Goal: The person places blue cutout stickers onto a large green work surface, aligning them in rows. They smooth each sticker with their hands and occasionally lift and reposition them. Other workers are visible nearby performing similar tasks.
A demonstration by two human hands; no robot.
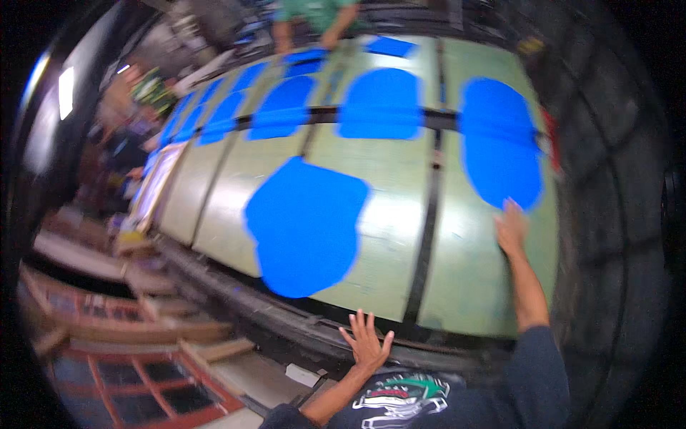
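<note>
My right hand (512, 228) reaches forward to the lower end of a long blue fabric piece (501, 145) on the pale green table panels. Its fingertips overlap the fabric's edge, and motion blurs them. My left hand (367, 343) is held over the near edge of the table with fingers spread and nothing in it. Ahead of it lies a wide blue piece (308, 228) of irregular outline, flat on the panels, its lower tip reaching the dark near edge.
More blue pieces (380, 104) lie in rows across the long table (375, 289), which has dark strips between panels. A framed screen (158, 185) rests at the far left. Wooden frames (144, 381) stand at lower left. A person in green (316, 16) leans over the far side.
</note>
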